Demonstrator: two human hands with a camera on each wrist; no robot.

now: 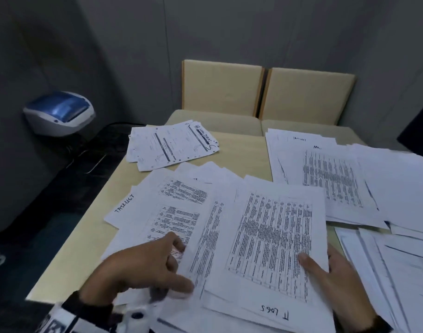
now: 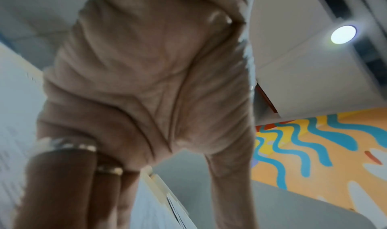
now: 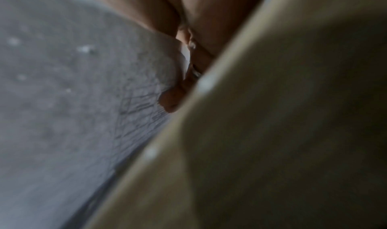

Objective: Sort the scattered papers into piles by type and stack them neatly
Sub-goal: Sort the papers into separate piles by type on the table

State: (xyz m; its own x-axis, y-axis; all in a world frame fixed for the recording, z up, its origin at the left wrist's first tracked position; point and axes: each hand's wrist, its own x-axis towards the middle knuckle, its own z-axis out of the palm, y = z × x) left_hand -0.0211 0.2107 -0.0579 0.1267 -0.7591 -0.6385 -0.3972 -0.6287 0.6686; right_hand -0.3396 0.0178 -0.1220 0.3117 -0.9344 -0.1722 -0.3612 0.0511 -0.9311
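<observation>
White printed papers lie scattered over the beige table (image 1: pixel 90 236). Nearest me is a table-printed sheet marked "IT LOGS" (image 1: pixel 273 246), on top of a loose stack (image 1: pixel 205 239). My right hand (image 1: pixel 325 267) pinches its right edge, thumb (image 1: pixel 305 258) on top and fingers underneath. My left hand (image 1: pixel 157 263) has its fingers curled at the stack's left edge; in the left wrist view paper edges (image 2: pixel 159 191) sit between fingers and thumb. A sheet marked "TASKLIST" (image 1: pixel 126 205) pokes out at the left. The right wrist view is blurred, showing a fingertip (image 3: pixel 171 100) against paper.
A pile of punched forms (image 1: pixel 172 145) lies at the far left of the table. An untidy pile headed "HR" (image 1: pixel 333 176) sits at the right, more sheets (image 1: pixel 402 272) nearer. Two beige chairs (image 1: pixel 265 92) stand behind. A blue-and-white printer (image 1: pixel 59 111) sits off to the left.
</observation>
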